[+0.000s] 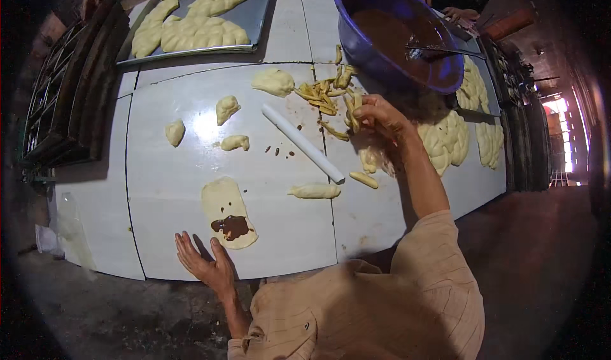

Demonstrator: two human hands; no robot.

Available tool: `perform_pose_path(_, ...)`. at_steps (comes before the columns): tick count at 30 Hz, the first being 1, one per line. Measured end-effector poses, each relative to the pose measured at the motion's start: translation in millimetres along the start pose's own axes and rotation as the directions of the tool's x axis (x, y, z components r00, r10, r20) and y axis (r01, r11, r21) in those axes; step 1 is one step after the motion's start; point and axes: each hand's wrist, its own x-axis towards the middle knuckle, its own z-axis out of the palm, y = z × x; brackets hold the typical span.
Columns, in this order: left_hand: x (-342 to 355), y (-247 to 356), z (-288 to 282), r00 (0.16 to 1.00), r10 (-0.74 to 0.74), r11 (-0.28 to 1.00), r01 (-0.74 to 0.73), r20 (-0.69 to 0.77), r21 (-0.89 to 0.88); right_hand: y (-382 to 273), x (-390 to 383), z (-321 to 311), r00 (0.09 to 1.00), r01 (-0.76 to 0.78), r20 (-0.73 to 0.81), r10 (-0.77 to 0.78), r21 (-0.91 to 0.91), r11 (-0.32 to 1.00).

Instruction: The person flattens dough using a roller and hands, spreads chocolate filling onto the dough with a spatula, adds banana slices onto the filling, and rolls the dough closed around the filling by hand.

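My left hand (207,264) lies open, fingers stretched, beside a flattened oval of dough (223,197). Dark brown chocolate-like filling (232,227) is spread on the dough's near half. At the pile of banana slices (321,96), my right hand (384,119) is closed in a pinch on a banana slice (357,102). A white rolling pin (302,142) rests diagonally between the two hands. Near its lower end lie a rolled piece of dough (315,191) and a single banana slice (363,180).
Small dough lumps (228,109) sit on the white table (172,220). A purple basin (356,48) of brown filling stands far right, by another person's hand (461,14). Shaped dough fills a tray (258,45) at far left and lies in rows (445,140) at right.
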Motion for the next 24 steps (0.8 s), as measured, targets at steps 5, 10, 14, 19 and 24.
perform_pose_path(5, -7.4, -4.8, -9.2, 0.998, -0.023, 0.974, 0.008, -0.065, -0.225, -29.9, -32.5, 60.8, 0.993, -0.097, -0.044, 0.107, 0.180, 0.979)
perform_pose_path(10, 25.0, 50.9, -24.6, 0.968, 0.252, 0.912, -0.237, 0.003, -0.334, -30.5, -53.0, 93.9, 0.975, -0.136, 0.175, 0.136, -0.013, 0.991)
perform_pose_path(14, 45.8, 88.5, -26.2, 0.879, 0.089, 0.723, 0.266, 0.468, -0.637, -33.4, -67.1, 162.0, 0.889, -0.031, 0.444, 0.109, -0.180, 0.983)
perform_pose_path(19, 57.0, 85.9, -18.1, 0.751, 0.064, 0.652, 0.467, 0.658, -0.597, -37.7, -76.6, 209.5, 0.847, 0.279, 0.531, 0.027, -0.486, 0.828)
perform_pose_path(24, 52.4, 60.6, -24.2, 0.691, -0.057, 0.488, 0.649, 0.720, -0.584, -22.3, -74.8, 219.5, 0.856, 0.207, 0.516, -0.025, -0.299, 0.932)
